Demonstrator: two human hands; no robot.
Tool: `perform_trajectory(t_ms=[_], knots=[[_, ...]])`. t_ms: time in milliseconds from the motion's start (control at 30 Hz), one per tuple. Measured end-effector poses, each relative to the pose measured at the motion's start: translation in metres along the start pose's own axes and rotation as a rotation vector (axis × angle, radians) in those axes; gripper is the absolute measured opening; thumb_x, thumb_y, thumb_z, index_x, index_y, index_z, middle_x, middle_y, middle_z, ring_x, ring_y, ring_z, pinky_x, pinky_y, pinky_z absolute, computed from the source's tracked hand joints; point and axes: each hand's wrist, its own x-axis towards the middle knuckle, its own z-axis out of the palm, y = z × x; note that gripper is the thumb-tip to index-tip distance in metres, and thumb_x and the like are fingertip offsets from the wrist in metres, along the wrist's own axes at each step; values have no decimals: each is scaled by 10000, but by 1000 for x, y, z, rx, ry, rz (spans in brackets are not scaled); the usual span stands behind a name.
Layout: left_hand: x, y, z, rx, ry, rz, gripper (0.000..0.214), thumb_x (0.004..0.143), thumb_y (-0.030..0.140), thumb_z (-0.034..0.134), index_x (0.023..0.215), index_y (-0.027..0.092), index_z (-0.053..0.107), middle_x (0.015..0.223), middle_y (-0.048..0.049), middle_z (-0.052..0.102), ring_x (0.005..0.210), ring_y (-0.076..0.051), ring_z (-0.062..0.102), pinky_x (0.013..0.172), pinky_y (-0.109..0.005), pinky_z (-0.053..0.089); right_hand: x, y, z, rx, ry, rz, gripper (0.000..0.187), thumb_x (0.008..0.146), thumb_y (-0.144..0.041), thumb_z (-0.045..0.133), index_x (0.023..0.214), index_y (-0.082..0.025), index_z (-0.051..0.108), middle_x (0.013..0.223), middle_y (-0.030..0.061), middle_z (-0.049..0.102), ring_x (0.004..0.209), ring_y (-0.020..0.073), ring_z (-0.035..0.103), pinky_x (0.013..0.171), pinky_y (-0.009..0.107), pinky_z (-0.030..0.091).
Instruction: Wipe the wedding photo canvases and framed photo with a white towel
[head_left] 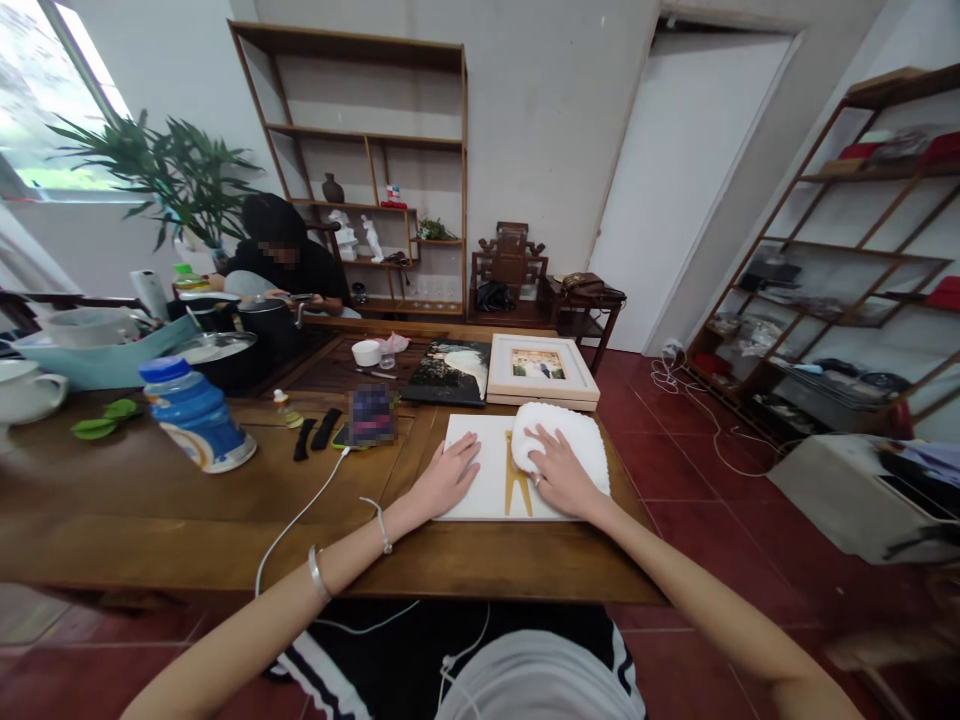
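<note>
A white flat board or frame back (pixel 484 475) lies on the wooden table (pixel 187 510) in front of me, with a yellowish stand piece (pixel 517 487) on it. My left hand (pixel 448 478) rests flat on the board's left part, fingers spread. My right hand (pixel 556 468) presses a folded white cloth (pixel 564 437) onto the board's right part, fingers curled over the cloth's edge. Behind the board lie a light wooden picture frame (pixel 541 369) and a dark photo print (pixel 451 371).
A blue-capped bottle (pixel 195 414), a phone (pixel 370 417) on a white cable, black combs, pots and a white mug (pixel 26 390) crowd the table's left. Another person (pixel 281 258) sits at the far side. Shelves stand behind and at right; cables lie on the red floor.
</note>
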Motion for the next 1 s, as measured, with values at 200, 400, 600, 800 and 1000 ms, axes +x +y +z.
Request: perform_trajectory(t_ms=[200, 400, 600, 800, 1000], knots=[[0, 2, -1, 7, 8, 15, 386, 918, 268, 335, 1274, 161, 441, 1397, -137, 395, 1327, -238, 301, 1063, -508, 244, -41, -39, -1, 29, 5, -170, 236, 667, -60, 472, 845, -149, 598, 1432, 118, 333, 1366, 279, 109, 1090, 524, 74], [0, 4, -2, 18, 4, 1, 394, 925, 284, 327, 1282, 162, 440, 1403, -132, 390, 1327, -235, 302, 1066, -498, 246, -34, -38, -9, 90, -64, -313, 236, 677, -91, 494, 879, -164, 589, 1411, 109, 371, 1362, 250, 149, 1093, 505, 117], [0, 0, -1, 13, 2, 4, 399, 922, 283, 334, 1291, 170, 435, 1404, -133, 387, 1325, -237, 306, 1063, -517, 239, 13, -9, -6, 104, -45, -279, 210, 718, -92, 507, 900, -151, 593, 1379, 144, 409, 1341, 261, 223, 1077, 492, 184], [-1, 1, -1, 4, 3, 4, 402, 921, 281, 336, 1295, 170, 430, 1406, -125, 387, 1332, -234, 291, 1071, -514, 227, 19, -14, -1, 108, -40, -225, 241, 715, -73, 493, 915, -151, 602, 1362, 146, 429, 1343, 271, 215, 1070, 526, 162], [-1, 4, -5, 5, -25, 13, 411, 910, 226, 333, 1307, 152, 409, 1414, -135, 370, 1335, -238, 284, 1060, -522, 246, -21, -54, -19, 122, -144, -268, 269, 702, -93, 495, 934, -153, 617, 1382, 134, 409, 1356, 279, 164, 1063, 566, 113]])
